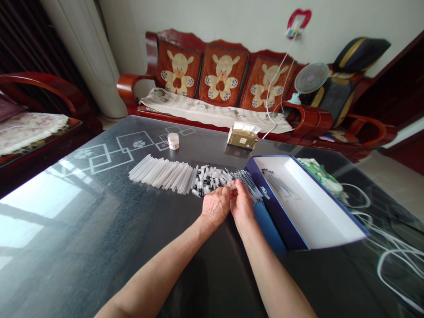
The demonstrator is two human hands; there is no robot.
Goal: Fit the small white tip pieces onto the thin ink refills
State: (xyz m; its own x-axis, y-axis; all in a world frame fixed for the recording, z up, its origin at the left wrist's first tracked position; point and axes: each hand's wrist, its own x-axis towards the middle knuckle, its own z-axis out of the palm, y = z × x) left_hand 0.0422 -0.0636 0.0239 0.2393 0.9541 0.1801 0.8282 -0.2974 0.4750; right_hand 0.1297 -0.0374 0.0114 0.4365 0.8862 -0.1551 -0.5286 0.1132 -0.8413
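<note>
The two hands are held together over the middle of the dark desk (82, 229). The left hand (217, 205) and the right hand (243, 204) are set knuckle to knuckle, their fingers (236, 184) curled inward and clenched on a small piece (232, 188) between them. It is mostly hidden by the fingertips, so it can only be said to look like a pale, thin part. Just beyond the hands a heap of little caps (210, 176) is spread on the desk, with a row of white tubes (162, 173) laid side by side to its left. A bundle of thin dark rods (248, 180) is laid to its right, touching the open blue box (276, 210). A few more rods are seen inside the box. Farther back — well apart from the hands — a small white jar (173, 141) and a tissue box (243, 137) are set.
</note>
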